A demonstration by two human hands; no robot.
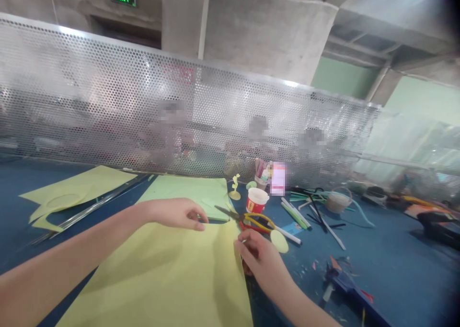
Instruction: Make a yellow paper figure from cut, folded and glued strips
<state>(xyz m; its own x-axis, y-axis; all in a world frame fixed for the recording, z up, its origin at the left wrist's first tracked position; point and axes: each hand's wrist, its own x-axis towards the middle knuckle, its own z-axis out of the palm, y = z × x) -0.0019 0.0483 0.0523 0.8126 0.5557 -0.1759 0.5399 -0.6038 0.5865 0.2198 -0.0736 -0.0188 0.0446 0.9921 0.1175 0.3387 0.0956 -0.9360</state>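
A large yellow sheet point(161, 274) lies in front of me, its right side slightly curved up. My left hand point(181, 214) is at the sheet's far edge, fingers curled over it; whether they grip the paper is unclear. At the right edge, my right hand point(257, 253) pinches the sheet between thumb and fingers. Scissors with yellow and red handles point(257, 220) lie just beyond my right hand, blades pointing left. A pale yellow oval piece point(279, 241) is beside them. Green sheets point(183, 191) lie behind the yellow one.
A red and white paper cup point(257, 200) stands behind the scissors. Markers point(296, 213), pipe cleaners and a small basket point(338, 200) are at the right, with a blue glue gun point(354, 293) nearer. Yellow scraps point(68, 197) and a metal ruler point(95, 207) lie left. A perforated screen point(215, 111) stands behind.
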